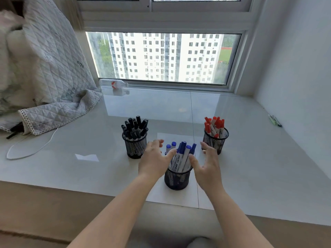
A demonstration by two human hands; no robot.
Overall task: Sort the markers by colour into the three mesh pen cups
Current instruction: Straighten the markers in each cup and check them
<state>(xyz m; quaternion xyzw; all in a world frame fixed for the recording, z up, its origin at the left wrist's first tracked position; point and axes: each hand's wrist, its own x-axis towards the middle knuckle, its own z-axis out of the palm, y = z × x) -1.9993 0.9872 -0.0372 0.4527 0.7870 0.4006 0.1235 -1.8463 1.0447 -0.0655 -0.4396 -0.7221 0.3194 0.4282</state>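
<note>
1. Head view: three mesh pen cups are seen on a glossy pale sill (250, 158) below a window (161, 58).
2. A cup of blue markers (177, 178) stands at the lower centre of the frame, nearest the camera, with blue-capped markers (181, 157) leaning out of its rim.
3. A cup of black markers (135, 146) is placed left of centre, and a cup of red markers (215, 138) right of centre, both farther up the frame.
4. The left hand (154, 161) is held just left of the blue markers, fingers spread and relaxed; its thumb lies against the marker bundle, and nothing is gripped.
5. The right hand (207, 166) is held just right of the same cup, fingers wide and loosely bent, thumb near the cup's rim; nothing is gripped. Whether it touches the cup cannot be told.
6. A quilted blanket (53, 86) is heaped at the upper left, with a white cable (32, 149) trailing across the sill below it.
7. A clear bottle (114, 84) lies on its side by the window frame.
8. A few thin pens (275, 120) lie at the right edge, well apart from the cups.
</note>
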